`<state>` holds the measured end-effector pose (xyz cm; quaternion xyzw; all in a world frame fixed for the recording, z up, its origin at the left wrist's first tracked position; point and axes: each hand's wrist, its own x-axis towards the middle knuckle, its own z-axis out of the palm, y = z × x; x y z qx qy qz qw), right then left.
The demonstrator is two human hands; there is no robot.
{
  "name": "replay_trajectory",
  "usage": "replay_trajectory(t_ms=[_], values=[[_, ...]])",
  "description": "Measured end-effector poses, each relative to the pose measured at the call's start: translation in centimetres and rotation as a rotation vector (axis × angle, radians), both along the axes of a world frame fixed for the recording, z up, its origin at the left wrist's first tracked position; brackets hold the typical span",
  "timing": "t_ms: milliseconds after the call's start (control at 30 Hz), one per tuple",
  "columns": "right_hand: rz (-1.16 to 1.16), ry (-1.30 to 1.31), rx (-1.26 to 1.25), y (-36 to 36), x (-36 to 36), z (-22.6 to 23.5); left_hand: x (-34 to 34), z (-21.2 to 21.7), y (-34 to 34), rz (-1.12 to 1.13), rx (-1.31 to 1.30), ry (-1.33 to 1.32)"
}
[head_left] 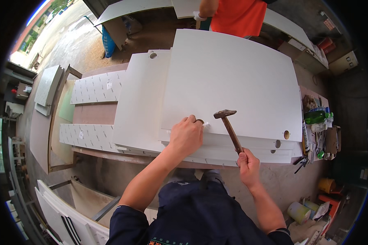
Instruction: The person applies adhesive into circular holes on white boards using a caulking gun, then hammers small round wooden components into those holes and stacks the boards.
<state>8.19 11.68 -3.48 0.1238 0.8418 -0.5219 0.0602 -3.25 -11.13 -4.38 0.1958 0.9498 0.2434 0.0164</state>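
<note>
My right hand [250, 166] grips the wooden handle of a hammer [233, 134], its dark, worn head raised over the top white panel [233, 77]. My left hand [186, 136] rests at the near edge of that panel, fingers curled and pressed together. By its fingertips is a small dark round spot, partly covered by the hand. A small whitish, translucent bit [207, 124] lies just right of the fingers. Whatever the left fingers pinch, if anything, is hidden. Near the panel's near right corner is a round hole [286, 134].
More white panels lie stacked beneath, one showing a hole [153, 55]. Patterned film-covered strips [98, 87] lie at left. Bottles, including a green one [315, 117], and tools crowd the right end. Across the table stands a person in an orange top [238, 18]. Cans [299, 213] stand on the floor.
</note>
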Motion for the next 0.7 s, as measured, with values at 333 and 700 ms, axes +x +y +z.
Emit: replay_trajectory(t_ms=[333,700], values=[[0.017,0.035,-0.218,-0.9,-1.5,-1.2,-1.4,-0.1,2.4,-0.261,-0.117,0.103],[0.117,-0.191,-0.752,-6.6,-1.8,0.8,1.9,4.6,4.1,0.698,2.000,-0.715]])
